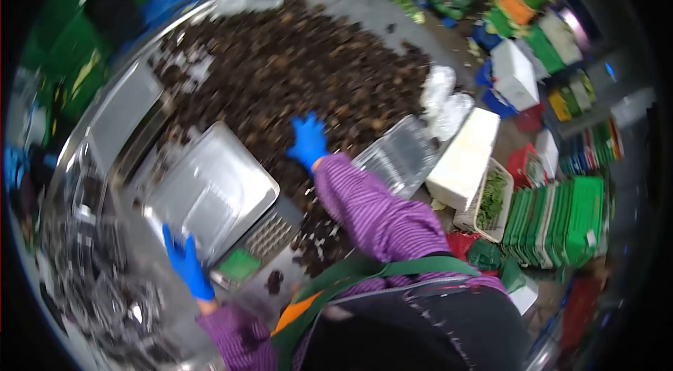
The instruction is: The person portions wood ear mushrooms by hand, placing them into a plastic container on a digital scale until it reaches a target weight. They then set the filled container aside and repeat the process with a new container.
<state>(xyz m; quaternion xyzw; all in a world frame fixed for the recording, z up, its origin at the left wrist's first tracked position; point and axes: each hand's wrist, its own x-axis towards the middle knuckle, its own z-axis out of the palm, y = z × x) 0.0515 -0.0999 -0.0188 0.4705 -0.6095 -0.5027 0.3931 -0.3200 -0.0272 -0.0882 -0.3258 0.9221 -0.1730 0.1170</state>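
My right hand point(308, 141), in a blue glove, reaches over a wide heap of dark brown pieces that look like mushrooms point(294, 69). Its fingers are spread at the heap's near side; nothing shows in them, though the underside is hidden. Beside the left edge of a weighing scale's shiny metal pan point(210, 189) is my left hand point(186, 266), also gloved in blue, its fingers apart and holding nothing. The pan has no goods on it. In front of it sit the scale's keypad point(270, 234) and green display point(238, 266).
Clear plastic trays point(105, 280) pile up at lower left. Right of the heap lie a clear tray point(399, 153), white plastic bags point(445, 108) and a white foam box point(464, 157). Beyond are a basket of greens point(493, 199) and stacked green crates point(554, 224). A metal box point(126, 115) stands left.
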